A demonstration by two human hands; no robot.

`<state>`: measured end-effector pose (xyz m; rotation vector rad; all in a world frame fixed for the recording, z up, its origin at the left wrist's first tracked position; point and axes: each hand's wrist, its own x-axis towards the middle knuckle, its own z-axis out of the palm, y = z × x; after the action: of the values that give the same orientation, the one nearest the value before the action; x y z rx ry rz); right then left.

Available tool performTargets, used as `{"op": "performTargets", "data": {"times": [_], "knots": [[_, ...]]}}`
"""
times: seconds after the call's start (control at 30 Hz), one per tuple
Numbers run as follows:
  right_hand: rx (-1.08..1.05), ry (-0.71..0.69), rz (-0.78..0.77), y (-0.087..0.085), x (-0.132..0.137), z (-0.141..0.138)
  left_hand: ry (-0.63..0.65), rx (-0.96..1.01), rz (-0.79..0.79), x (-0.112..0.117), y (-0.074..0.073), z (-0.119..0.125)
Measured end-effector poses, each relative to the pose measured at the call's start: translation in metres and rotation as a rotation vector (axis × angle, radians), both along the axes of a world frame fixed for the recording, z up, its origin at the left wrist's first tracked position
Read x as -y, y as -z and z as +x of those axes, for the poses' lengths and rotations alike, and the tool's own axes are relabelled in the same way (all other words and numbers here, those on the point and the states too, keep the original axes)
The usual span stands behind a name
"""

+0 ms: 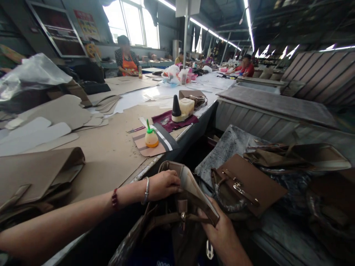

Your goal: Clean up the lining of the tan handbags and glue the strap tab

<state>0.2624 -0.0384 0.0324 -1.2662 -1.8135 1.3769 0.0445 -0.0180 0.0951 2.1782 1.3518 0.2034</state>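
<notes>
A brown handbag (192, 181) is in front of me, its mouth open and its pale lining showing. At the far left of the mouth, my left hand (163, 184) has its fingers curled over the bag's edge. My right hand (222, 229) grips the opposite edge, thumb inside and fingers outside. Between the hands, a zipper pull (183, 216) hangs inside the bag near a small leather tab. A metal fitting (209, 249) dangles below my right hand. The lower part of the bag is in shadow.
On the table (111, 162) stand a glue bottle (151, 138) with a green nozzle and a black cone (176, 108). Another brown bag (41, 173) lies left. Finished-looking handbags (246, 181) are piled right, beside a grey ribbed bin (266, 118). Several people sit farther back.
</notes>
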Motion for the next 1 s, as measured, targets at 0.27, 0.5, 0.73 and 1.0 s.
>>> {"op": "performTargets", "data": {"times": [0.27,0.5,0.73,1.0], "knots": [[-0.212,-0.165,-0.256,0.007,-0.013,0.011,0.136,-0.04,0.272,-0.025,0.023,-0.001],[-0.266,-0.188,-0.468,0.018,-0.025,0.018,0.226,0.041,0.025,-0.047,0.044,0.001],[-0.264,-0.335,-0.548,0.002,-0.053,0.028,0.031,0.03,0.007,-0.057,0.062,0.014],[0.132,-0.24,-0.315,0.005,-0.082,0.015,-0.022,-0.006,-0.044,-0.074,0.078,0.028]]}}
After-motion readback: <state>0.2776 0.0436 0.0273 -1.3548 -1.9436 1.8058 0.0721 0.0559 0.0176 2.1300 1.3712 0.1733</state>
